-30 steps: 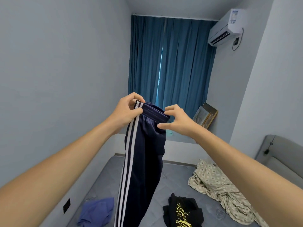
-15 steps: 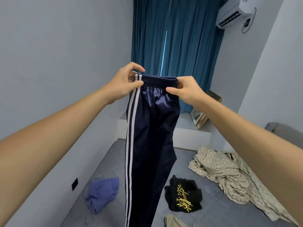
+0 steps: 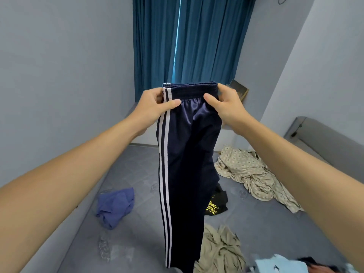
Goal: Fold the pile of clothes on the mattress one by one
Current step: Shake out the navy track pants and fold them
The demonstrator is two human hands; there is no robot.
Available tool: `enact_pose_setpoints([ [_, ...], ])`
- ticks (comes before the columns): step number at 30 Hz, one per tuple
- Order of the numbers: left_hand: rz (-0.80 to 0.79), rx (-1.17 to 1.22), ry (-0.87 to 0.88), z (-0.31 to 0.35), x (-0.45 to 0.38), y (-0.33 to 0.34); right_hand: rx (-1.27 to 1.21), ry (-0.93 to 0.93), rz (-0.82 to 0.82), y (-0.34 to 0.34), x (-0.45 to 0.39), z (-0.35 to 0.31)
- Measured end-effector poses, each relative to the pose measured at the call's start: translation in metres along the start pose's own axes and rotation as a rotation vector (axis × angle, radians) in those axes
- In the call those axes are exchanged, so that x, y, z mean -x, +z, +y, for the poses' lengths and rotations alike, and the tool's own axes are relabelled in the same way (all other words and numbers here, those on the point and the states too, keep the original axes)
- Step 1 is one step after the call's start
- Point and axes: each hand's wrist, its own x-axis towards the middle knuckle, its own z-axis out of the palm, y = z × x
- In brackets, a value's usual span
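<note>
Grey mattress (image 3: 137,174) below, teal curtain (image 3: 187,40) behind, pale walls either side. Left hand (image 3: 155,107) pinched the striped end of the waistband, thumb across the front; right hand (image 3: 226,104) pinched the other end, fingers curled behind the elastic. Navy track pants (image 3: 183,164) hung straight down from both grips, long axis vertical, legs together, white stripes on the left edge, cuffs low near the mattress. Both hands level, about equally near. Likely called for lowering flat before folding. Further out lay a blue garment (image 3: 115,206), black printed shirt (image 3: 216,203), beige patterned cloth (image 3: 248,170), khaki piece (image 3: 218,251).
</note>
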Motion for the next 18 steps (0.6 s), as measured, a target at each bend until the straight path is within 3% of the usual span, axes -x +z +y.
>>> enact_pose_setpoints([
  [9, 0.016, -0.151, -0.075, -0.001, 0.092, 0.026, -0.074, -0.008, -0.045, 0.010, 0.090, 0.024],
  [18, 0.064, -0.171, -0.081, 0.100, 0.215, 0.105, -0.178, -0.094, -0.080, -0.060, 0.218, -0.011],
])
